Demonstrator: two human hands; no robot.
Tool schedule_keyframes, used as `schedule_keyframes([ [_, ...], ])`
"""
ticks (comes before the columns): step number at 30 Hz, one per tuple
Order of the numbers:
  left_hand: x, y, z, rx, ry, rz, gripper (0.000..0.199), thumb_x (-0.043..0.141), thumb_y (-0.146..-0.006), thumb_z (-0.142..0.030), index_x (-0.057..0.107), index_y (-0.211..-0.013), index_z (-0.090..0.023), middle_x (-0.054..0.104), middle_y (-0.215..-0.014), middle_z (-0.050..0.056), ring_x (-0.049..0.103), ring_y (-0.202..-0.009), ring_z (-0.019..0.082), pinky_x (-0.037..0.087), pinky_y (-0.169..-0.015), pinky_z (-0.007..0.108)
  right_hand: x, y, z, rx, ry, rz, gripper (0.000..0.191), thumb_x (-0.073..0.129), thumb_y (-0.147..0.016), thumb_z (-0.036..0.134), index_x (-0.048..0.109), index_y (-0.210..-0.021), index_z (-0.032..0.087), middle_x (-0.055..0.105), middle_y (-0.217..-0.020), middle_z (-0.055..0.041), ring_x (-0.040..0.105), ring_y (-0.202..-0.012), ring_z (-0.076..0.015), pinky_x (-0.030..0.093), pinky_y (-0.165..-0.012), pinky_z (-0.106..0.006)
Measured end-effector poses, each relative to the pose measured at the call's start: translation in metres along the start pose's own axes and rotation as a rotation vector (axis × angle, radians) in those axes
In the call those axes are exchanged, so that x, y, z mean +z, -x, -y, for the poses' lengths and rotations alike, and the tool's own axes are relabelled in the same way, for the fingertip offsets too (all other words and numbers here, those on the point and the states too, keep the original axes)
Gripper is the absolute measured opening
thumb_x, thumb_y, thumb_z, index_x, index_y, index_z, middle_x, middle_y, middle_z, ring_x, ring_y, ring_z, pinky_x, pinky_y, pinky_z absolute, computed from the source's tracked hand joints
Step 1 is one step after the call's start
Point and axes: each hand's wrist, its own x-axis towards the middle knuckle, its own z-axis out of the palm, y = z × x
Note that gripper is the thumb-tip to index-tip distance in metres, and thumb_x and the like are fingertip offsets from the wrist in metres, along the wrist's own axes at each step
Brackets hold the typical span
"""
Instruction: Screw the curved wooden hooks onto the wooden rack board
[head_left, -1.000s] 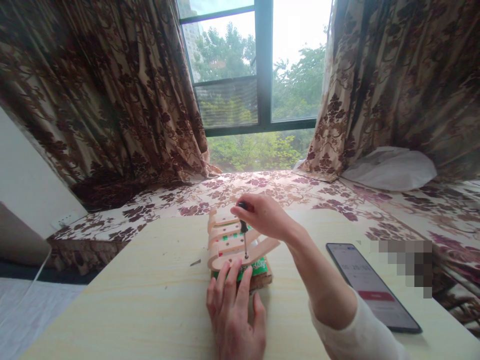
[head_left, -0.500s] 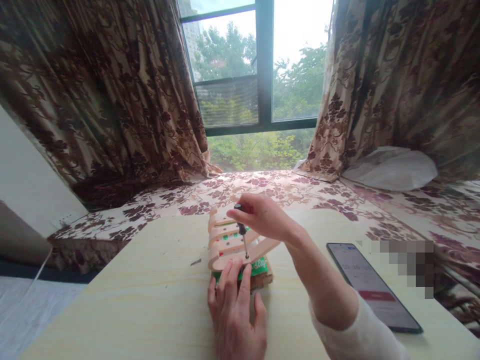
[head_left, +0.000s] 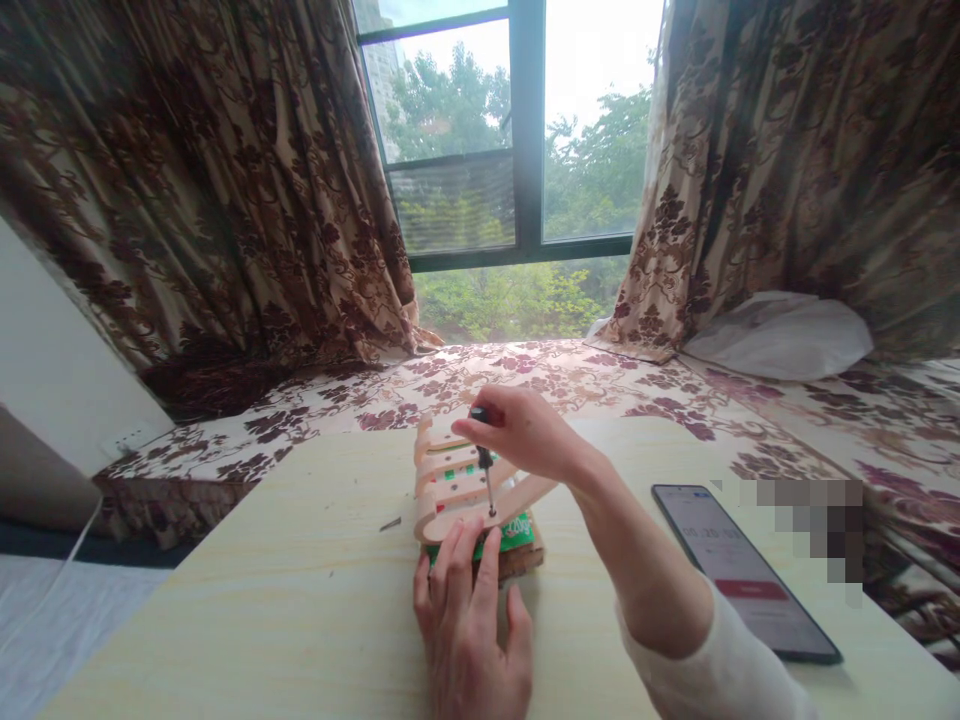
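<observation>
A screwdriver (head_left: 486, 458) with a dark handle stands nearly upright in my right hand (head_left: 529, 430), its tip on a screw in the nearest pale wooden slat. That slat belongs to a curved, slatted wooden piece (head_left: 450, 490) with several screws along its bars. Under it lies a green printed package (head_left: 517, 532) on a brown block (head_left: 525, 562). My left hand (head_left: 476, 620) lies with its fingers stretched out, fingertips pressing the near edge of the slat and the package. The far right side of the wooden piece is hidden behind my right hand.
On the pale table (head_left: 262, 580), a small dark screw or nail (head_left: 391, 523) lies left of the wooden piece. A phone (head_left: 742, 570) showing a timer lies at the right. Behind the table are a flower-patterned cloth (head_left: 510, 370), curtains and a window.
Almost nothing differs: the screwdriver remains on the same screw and both hands keep their places. The whole view has shifted very slightly.
</observation>
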Motion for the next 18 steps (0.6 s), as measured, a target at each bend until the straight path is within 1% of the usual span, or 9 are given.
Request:
schedule_keyframes([
  [2,0.000,-0.001,0.000,0.002,0.002,-0.001,0.050,0.054,-0.077,-0.011,0.047,-0.127,-0.015,0.050,-0.130,0.013,0.038,-0.128,0.025,0.022,-0.110,0.046,-0.002,0.002,0.001,-0.045,-0.063,0.045,0.029,0.057,-0.082,0.043,0.057,-0.070,0.017,0.047,-0.059,0.0043,0.037,-0.055,-0.0078,0.026,-0.052,-0.023],
  [5,0.001,-0.001,0.000,-0.002,0.001,0.001,0.050,0.053,-0.078,-0.011,0.047,-0.127,-0.015,0.050,-0.131,0.013,0.038,-0.128,0.025,0.022,-0.110,0.045,-0.006,0.003,0.001,-0.132,-0.194,0.183,0.028,0.050,-0.087,0.041,0.063,-0.082,0.016,0.048,-0.062,0.0036,0.038,-0.057,-0.0082,0.027,-0.052,-0.023],
  [6,0.001,-0.001,0.000,-0.003,0.000,0.001,0.050,0.053,-0.078,-0.011,0.047,-0.127,-0.015,0.050,-0.131,0.013,0.038,-0.128,0.025,0.022,-0.110,0.045,-0.006,0.003,0.001,-0.146,-0.213,0.208,0.029,0.049,-0.088,0.040,0.063,-0.083,0.016,0.048,-0.063,0.0034,0.037,-0.058,-0.0083,0.027,-0.053,-0.023],
  [8,0.001,0.000,0.000,-0.001,-0.002,-0.004,0.049,0.053,-0.078,-0.011,0.048,-0.126,-0.015,0.050,-0.131,0.013,0.039,-0.128,0.025,0.022,-0.110,0.045,-0.006,0.002,-0.001,-0.132,-0.205,0.189,0.030,0.049,-0.088,0.040,0.062,-0.078,0.015,0.047,-0.062,0.0034,0.037,-0.058,-0.0083,0.027,-0.052,-0.024],
  [10,0.001,0.000,0.000,0.004,-0.002,-0.009,0.048,0.053,-0.078,-0.011,0.048,-0.126,-0.015,0.050,-0.131,0.013,0.039,-0.128,0.025,0.022,-0.110,0.045,-0.003,0.000,-0.003,-0.078,-0.158,0.116,0.033,0.052,-0.085,0.043,0.056,-0.068,0.016,0.044,-0.059,0.0040,0.036,-0.057,-0.0082,0.026,-0.052,-0.024],
  [12,0.001,0.001,0.000,0.004,-0.006,-0.004,0.048,0.054,-0.077,-0.011,0.049,-0.125,-0.015,0.050,-0.131,0.013,0.039,-0.128,0.025,0.022,-0.110,0.045,0.000,-0.002,-0.005,-0.021,-0.110,0.057,0.036,0.056,-0.082,0.046,0.049,-0.063,0.017,0.041,-0.057,0.0049,0.034,-0.056,-0.0080,0.024,-0.051,-0.024],
  [15,0.001,0.000,0.000,0.004,-0.009,0.004,0.048,0.053,-0.078,-0.011,0.049,-0.125,-0.015,0.050,-0.131,0.013,0.039,-0.127,0.025,0.022,-0.110,0.046,0.003,-0.002,-0.005,0.021,-0.076,0.026,0.039,0.058,-0.078,0.051,0.045,-0.062,0.018,0.041,-0.057,0.0055,0.034,-0.055,-0.0080,0.024,-0.051,-0.024],
  [18,0.001,0.000,0.001,0.006,-0.008,-0.003,0.048,0.053,-0.078,-0.011,0.049,-0.126,-0.015,0.050,-0.131,0.013,0.039,-0.127,0.025,0.022,-0.110,0.046,0.004,-0.001,-0.005,-0.002,-0.095,0.043,0.032,0.056,-0.081,0.047,0.051,-0.068,0.018,0.045,-0.059,0.0048,0.037,-0.056,-0.0082,0.026,-0.051,-0.023],
])
